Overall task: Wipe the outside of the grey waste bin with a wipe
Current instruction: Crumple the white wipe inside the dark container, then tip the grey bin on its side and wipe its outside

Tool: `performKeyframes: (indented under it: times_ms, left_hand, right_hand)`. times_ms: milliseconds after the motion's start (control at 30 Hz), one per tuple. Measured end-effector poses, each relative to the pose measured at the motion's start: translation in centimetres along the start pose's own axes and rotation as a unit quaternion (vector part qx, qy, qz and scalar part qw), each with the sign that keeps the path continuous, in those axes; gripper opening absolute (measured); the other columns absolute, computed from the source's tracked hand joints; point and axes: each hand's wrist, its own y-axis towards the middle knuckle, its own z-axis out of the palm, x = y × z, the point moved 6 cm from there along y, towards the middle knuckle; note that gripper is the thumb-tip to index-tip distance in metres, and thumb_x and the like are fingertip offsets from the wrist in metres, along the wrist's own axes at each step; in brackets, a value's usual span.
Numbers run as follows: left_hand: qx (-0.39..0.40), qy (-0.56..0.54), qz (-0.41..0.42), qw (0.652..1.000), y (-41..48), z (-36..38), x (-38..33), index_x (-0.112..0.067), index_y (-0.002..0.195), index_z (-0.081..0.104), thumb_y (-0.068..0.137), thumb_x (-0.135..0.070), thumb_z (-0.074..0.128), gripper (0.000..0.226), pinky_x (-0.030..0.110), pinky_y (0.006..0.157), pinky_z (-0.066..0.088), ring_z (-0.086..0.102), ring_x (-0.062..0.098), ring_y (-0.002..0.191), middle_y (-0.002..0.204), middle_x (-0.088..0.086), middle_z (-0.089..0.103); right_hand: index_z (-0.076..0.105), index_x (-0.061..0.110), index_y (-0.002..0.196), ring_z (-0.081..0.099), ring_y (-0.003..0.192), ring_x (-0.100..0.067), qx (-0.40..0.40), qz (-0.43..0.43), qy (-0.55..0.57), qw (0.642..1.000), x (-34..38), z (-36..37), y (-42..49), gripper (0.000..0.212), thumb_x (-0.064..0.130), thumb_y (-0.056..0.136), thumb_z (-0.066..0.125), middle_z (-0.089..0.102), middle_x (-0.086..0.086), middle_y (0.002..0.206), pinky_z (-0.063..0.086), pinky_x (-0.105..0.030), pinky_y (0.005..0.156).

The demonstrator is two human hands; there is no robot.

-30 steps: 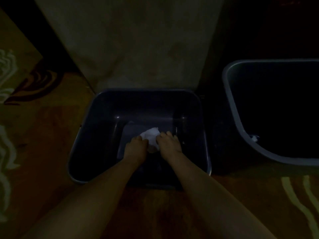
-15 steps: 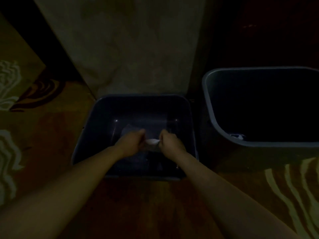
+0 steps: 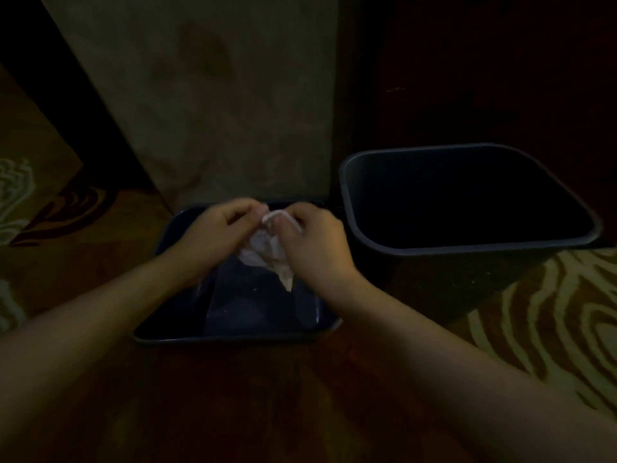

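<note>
Presently held: one crumpled white paper wipe, pinched at its upper edge between both hands, above the near bin. The left hand had its fingers curled shut on the wipe's left corner; the right hand had its fingers closed on the right corner, and a loose tail of the wipe hung down beneath that hand. Whether the wipe was damp could not be told in the dim light.

Item, near: one dark blue-grey rectangular plastic waste bin, open-topped, standing on the floor directly under the hands, against the pale wall panel. Something pale and flat lay at its bottom, unclear what.

Item, right: one larger grey rectangular plastic waste bin, rolled rim, open and dark inside, standing just beside the first, on the patterned brown carpet with pale swirls. Which of the two the task meant could not be settled for certain; the right one read as the greyer.

Handling, judged: the wipe was light, soft and limp, easily torn if stretched hard; best bunched into a pad under flat fingers. Either bin looked light, stiff and smooth-walled, likely to slide or tip under a pressing wipe, so one hand on the rim to steady it would have served, with the other hand wiping the outer wall.
</note>
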Motion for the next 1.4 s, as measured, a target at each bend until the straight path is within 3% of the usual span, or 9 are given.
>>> performKeyframes:
  times_ms: [200, 500, 600, 700, 833, 967, 1100, 1233, 1400]
  left_hand:
    - [0.067, -0.048, 0.087, 0.993, -0.4, 3.5, -10.4, -0.029, 0.088, 0.063, 0.069, -0.036, 0.064, 0.020, 0.012, 0.060, 0.052, 0.066, -0.004, 0.069, 0.073, -0.014, 0.072]
    - [0.192, 0.064, 0.103, 0.974, 1.4, 16.1, -16.2, -0.032, 0.094, 0.062, 0.087, -0.029, 0.059, 0.008, 0.011, 0.061, 0.054, 0.065, -0.006, 0.072, 0.084, -0.009, 0.068]
    - [0.243, 0.061, 0.054, 0.967, 1.9, 18.9, -15.4, -0.025, 0.103, 0.064, 0.091, -0.029, 0.053, 0.016, 0.022, 0.077, 0.057, 0.068, 0.004, 0.082, 0.094, -0.006, 0.069]
    - [0.242, 0.139, 0.049, 0.959, 2.4, 20.3, -13.6, -0.023, 0.114, 0.062, 0.092, -0.029, 0.051, 0.025, 0.024, 0.082, 0.051, 0.061, 0.006, 0.097, 0.114, -0.002, 0.066]
    - [0.265, 0.317, 0.062, 0.908, 2.7, 22.9, -11.5, -0.022, 0.131, 0.051, 0.090, -0.032, 0.053, 0.042, 0.021, 0.082, 0.038, 0.052, 0.014, 0.116, 0.133, 0.001, 0.055]
    - [0.312, 0.395, 0.012, 0.864, 2.9, 25.2, -9.6, -0.015, 0.125, 0.055, 0.090, -0.030, 0.052, 0.038, 0.028, 0.076, 0.049, 0.060, 0.017, 0.095, 0.105, 0.003, 0.062]
    - [0.289, 0.391, 0.024, 0.873, 3.5, 25.6, -9.5, -0.011, 0.109, 0.062, 0.091, -0.025, 0.053, 0.025, 0.021, 0.054, 0.038, 0.053, 0.009, 0.068, 0.073, -0.005, 0.052]
    - [0.278, 0.314, -0.022, 0.907, 3.5, 25.2, -9.8, -0.011, 0.105, 0.066, 0.088, -0.024, 0.058, 0.023, 0.025, 0.066, 0.045, 0.062, 0.015, 0.082, 0.089, 0.004, 0.065]
    - [0.253, 0.169, -0.091, 0.948, 3.9, 23.9, -11.9, -0.014, 0.112, 0.066, 0.084, -0.018, 0.063, 0.029, 0.027, 0.062, 0.049, 0.065, 0.019, 0.088, 0.098, 0.005, 0.069]
  right_hand:
    - [0.068, 0.017, 0.079, 0.064, 0.063, -0.005, -0.046, -0.013, 0.085, 0.995, 3.8, -10.1, -1.4, 0.023, 0.028, 0.091, 0.052, 0.067, 0.002, 0.069, 0.050, -0.018, 0.056]
    - [0.070, 0.024, 0.088, 0.072, 0.076, -0.016, -0.114, 0.103, 0.109, 0.982, -0.7, -23.5, -6.2, 0.019, 0.032, 0.089, 0.053, 0.074, -0.001, 0.082, 0.057, -0.030, 0.066]
    - [0.072, 0.024, 0.084, 0.071, 0.075, -0.015, -0.181, 0.145, 0.089, 0.969, -3.1, -26.9, -9.0, 0.020, 0.033, 0.088, 0.054, 0.075, -0.001, 0.080, 0.055, -0.031, 0.067]
    - [0.068, 0.027, 0.069, 0.066, 0.055, -0.006, -0.255, 0.197, 0.043, 0.946, -5.6, -28.8, -12.6, 0.027, 0.035, 0.089, 0.052, 0.070, 0.006, 0.060, 0.048, -0.021, 0.049]
    - [0.065, 0.025, 0.077, 0.067, 0.053, -0.008, -0.284, 0.287, 0.065, 0.912, -9.5, -28.1, -16.5, 0.025, 0.036, 0.091, 0.047, 0.070, 0.003, 0.062, 0.045, -0.024, 0.051]
    - [0.059, 0.027, 0.086, 0.063, 0.073, -0.014, -0.311, 0.353, 0.126, 0.873, -12.7, -25.2, -18.4, 0.019, 0.033, 0.094, 0.044, 0.065, 0.000, 0.081, 0.047, -0.029, 0.059]
    - [0.060, 0.018, 0.107, 0.062, 0.091, -0.019, -0.326, 0.369, 0.192, 0.849, -14.1, -22.1, -18.3, 0.026, 0.031, 0.095, 0.041, 0.064, -0.005, 0.096, 0.049, -0.038, 0.082]
    - [0.060, 0.017, 0.109, 0.058, 0.080, -0.008, -0.350, 0.342, 0.189, 0.852, -13.7, -21.0, -17.8, 0.028, 0.029, 0.096, 0.038, 0.062, 0.003, 0.088, 0.044, -0.025, 0.066]
    - [0.062, 0.024, 0.079, 0.067, 0.083, -0.025, -0.402, 0.279, 0.148, 0.860, -10.6, -24.1, -17.7, 0.027, 0.033, 0.094, 0.042, 0.068, -0.013, 0.089, 0.053, -0.044, 0.080]
